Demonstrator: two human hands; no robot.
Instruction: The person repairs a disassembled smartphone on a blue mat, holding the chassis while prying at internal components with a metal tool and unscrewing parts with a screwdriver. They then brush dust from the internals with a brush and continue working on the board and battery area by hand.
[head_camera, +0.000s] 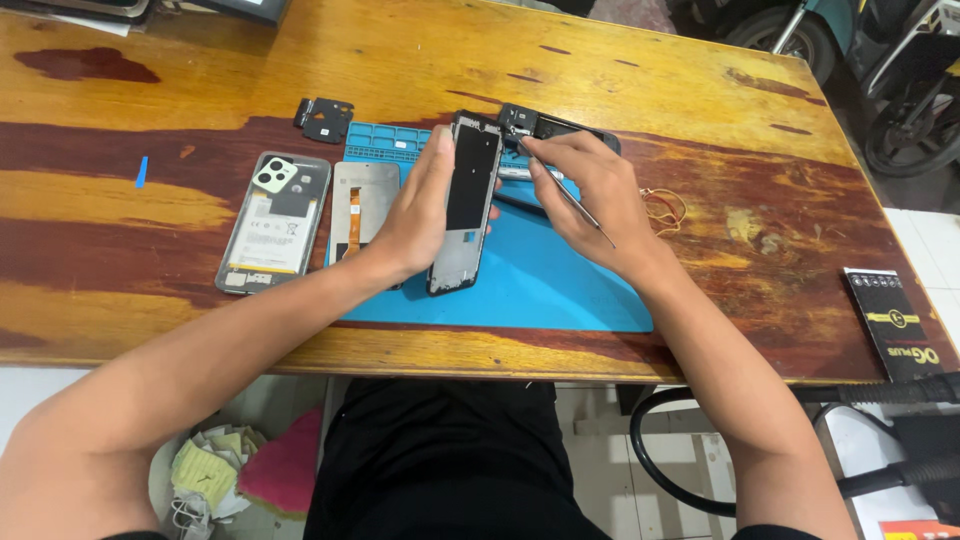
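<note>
My left hand (418, 210) grips a black phone frame (467, 200), tilted up on its long edge over the blue work mat (540, 280). My right hand (592, 195) holds a thin metal tool (570, 195) like a pen, its tip touching the frame's top end. Left of the mat lies an opened phone back (273, 220) with a battery and camera block. A grey display panel with an orange flex cable (361, 205) rests on the mat's left part, partly hidden by my left hand.
A small black plastic cover (325, 118) lies behind the mat, another black part (560, 128) behind my right hand. A rubber band (664, 208) sits right of it. A black packet (895, 322) is near the table's right edge. Black cables hang below the front edge.
</note>
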